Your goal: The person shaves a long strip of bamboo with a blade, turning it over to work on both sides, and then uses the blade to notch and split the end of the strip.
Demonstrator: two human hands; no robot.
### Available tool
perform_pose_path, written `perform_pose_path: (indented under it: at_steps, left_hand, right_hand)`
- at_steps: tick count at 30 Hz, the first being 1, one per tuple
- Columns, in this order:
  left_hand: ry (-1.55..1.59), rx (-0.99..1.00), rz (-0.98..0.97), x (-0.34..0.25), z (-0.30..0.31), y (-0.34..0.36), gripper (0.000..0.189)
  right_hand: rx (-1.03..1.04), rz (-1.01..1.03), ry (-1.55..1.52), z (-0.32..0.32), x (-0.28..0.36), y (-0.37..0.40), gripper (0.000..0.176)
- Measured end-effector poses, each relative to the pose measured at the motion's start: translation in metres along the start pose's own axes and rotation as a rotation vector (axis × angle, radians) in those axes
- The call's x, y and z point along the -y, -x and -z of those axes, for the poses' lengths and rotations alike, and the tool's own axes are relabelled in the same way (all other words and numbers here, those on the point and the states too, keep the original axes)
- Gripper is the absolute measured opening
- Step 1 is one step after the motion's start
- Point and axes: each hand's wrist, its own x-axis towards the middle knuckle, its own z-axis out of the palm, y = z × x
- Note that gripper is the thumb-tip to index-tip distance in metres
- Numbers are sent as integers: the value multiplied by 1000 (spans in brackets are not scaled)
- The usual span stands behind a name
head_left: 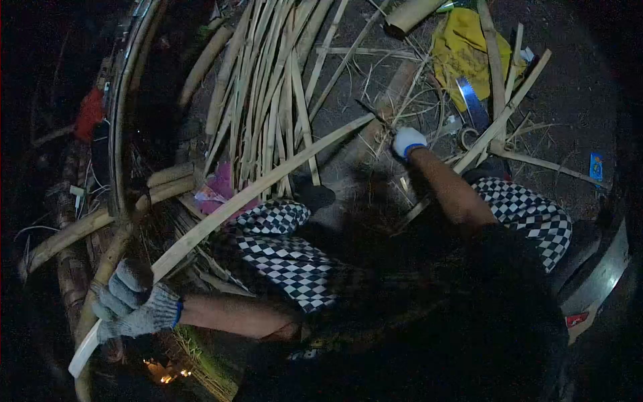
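My left hand (pixel 134 301), in a grey knit glove, is closed around a long pale bamboo strip (pixel 258 187) near its lower left end. The strip slants up across my left leg, its far end close to my right hand. My right hand (pixel 408 141), in a white glove with a blue cuff, is closed. A thin dark blade, apparently a knife (pixel 366 107), points from it past the strip's tip; the handle is hidden in the fist. Curled bamboo shavings (pixel 385 137) lie around this hand.
Many split bamboo strips (pixel 268 87) lie ahead. At upper right are a yellow cloth (pixel 462 50), a saw blade (pixel 473 104), a tape roll (pixel 468 139) and crossing bamboo lengths (pixel 509 110). Bamboo poles (pixel 100 224) lie left. A small fire (pixel 166 376) glows at lower left.
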Motion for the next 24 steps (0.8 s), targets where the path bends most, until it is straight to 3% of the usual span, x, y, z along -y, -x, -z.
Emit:
perform_pose_path:
  at_steps: [1,2,5,7,9,13,15,17,19,21,23,24]
  left_hand:
    - [-234,-55,-74,3,11,-2,43]
    - [-448,-36,-179,3,26,-8,44]
    - [287,106,50,-7,-5,10,43]
    - [497,216,105,-7,-12,17,43]
    - [631,305,140,-7,-19,21,43]
    - [797,388,208,-5,-32,26,42]
    - [850,399,229,-3,-38,27,42]
    - [866,428,216,1,-36,27,43]
    - [899,492,181,5,-34,26,45]
    - [936,564,142,11,-33,23,48]
    - [930,602,132,18,-28,18,51]
    - [920,641,123,18,-26,17,55]
  right_hand:
    - [0,-133,-45,-14,-15,-21,30]
    - [-15,-128,-58,-19,-17,-32,30]
    - [75,-60,0,-36,-22,-37,34]
    - [124,-109,-224,-41,-19,-36,40]
    - [81,-108,-231,-35,-6,-23,46]
    - [-23,53,-87,-53,6,-15,42]
    - [-80,10,-259,-1,54,30,36]
    - [-163,230,-273,10,76,41,31]
    - [-157,258,-328,39,91,65,28]
    - [-142,487,-254,44,92,67,24]
    - [-173,510,-284,27,63,51,26]
    - [-59,319,-258,5,46,29,26]
